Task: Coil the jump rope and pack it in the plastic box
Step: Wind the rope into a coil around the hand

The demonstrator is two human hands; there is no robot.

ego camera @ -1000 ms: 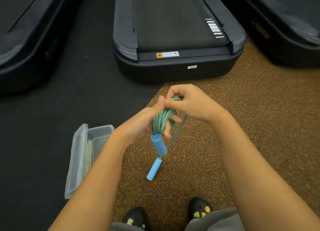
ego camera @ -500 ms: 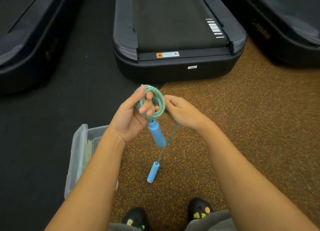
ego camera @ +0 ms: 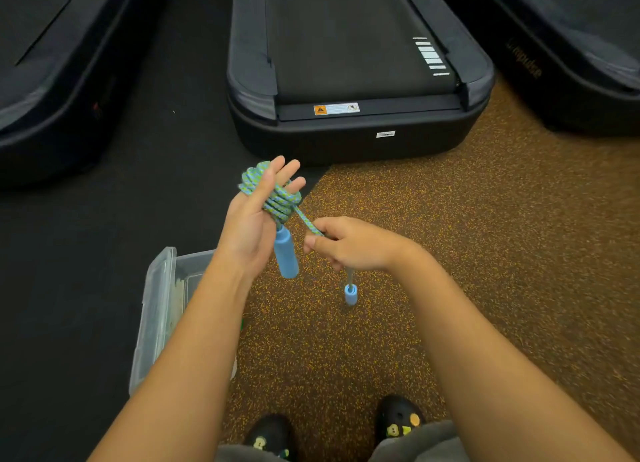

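The green-and-blue braided jump rope (ego camera: 277, 202) is wound in several loops around the fingers of my left hand (ego camera: 254, 219), which is held palm up with fingers spread. One blue foam handle (ego camera: 286, 254) hangs from the coil beside that palm. My right hand (ego camera: 346, 245) pinches the free strand just right of the coil. Below it the second blue handle (ego camera: 350, 294) dangles above the floor. The clear plastic box (ego camera: 162, 309) lies open on the floor at lower left, partly hidden by my left forearm.
Three black treadmills stand ahead: one in the middle (ego camera: 346, 81), one at the left (ego camera: 52, 81), one at the right (ego camera: 571, 63). The floor is black rubber on the left and brown speckled rubber (ego camera: 485, 219) on the right. My black shoes (ego camera: 398, 423) show at the bottom.
My right hand has dropped from coil height down and right along the free strand. The left hand opened its fingers, the coil now lying across them. The loose handle lifted off the floor and swung right.
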